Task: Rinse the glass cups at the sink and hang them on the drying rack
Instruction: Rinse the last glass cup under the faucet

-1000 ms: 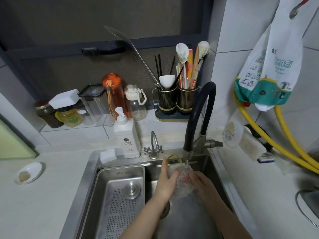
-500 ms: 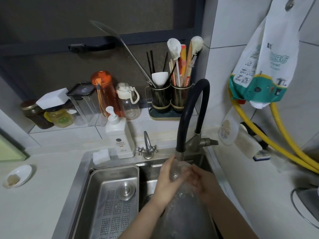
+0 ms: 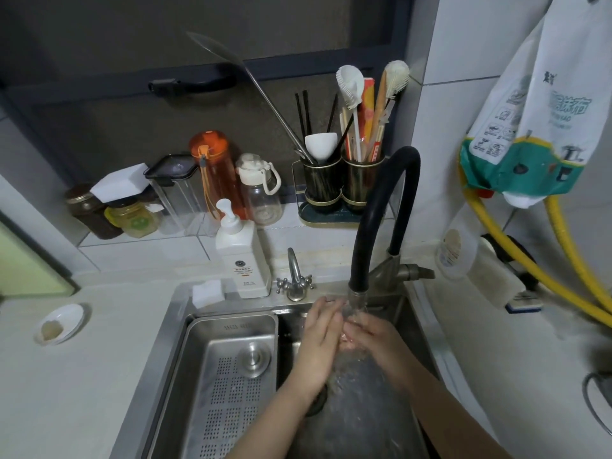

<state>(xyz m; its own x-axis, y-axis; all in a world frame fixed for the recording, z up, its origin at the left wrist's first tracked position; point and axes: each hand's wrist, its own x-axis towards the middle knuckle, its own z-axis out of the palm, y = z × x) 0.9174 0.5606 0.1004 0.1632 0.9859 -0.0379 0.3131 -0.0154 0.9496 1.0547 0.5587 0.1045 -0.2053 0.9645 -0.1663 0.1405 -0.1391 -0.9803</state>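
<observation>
Both hands, left hand and right hand, cup a barely visible glass cup under the running faucet over the sink, grip closed around it, mid-rinse; hanging likely follows.

Black curved faucet hose, yellow hoses, orange water bottle, white soap dispenser, steel sink tray with perforated dots, white-and-teal printed bag, pale table

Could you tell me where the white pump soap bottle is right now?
In the head view, the pump bottle stands left of centre on the sink's back ledge, between the small tap and a white sponge.
</observation>
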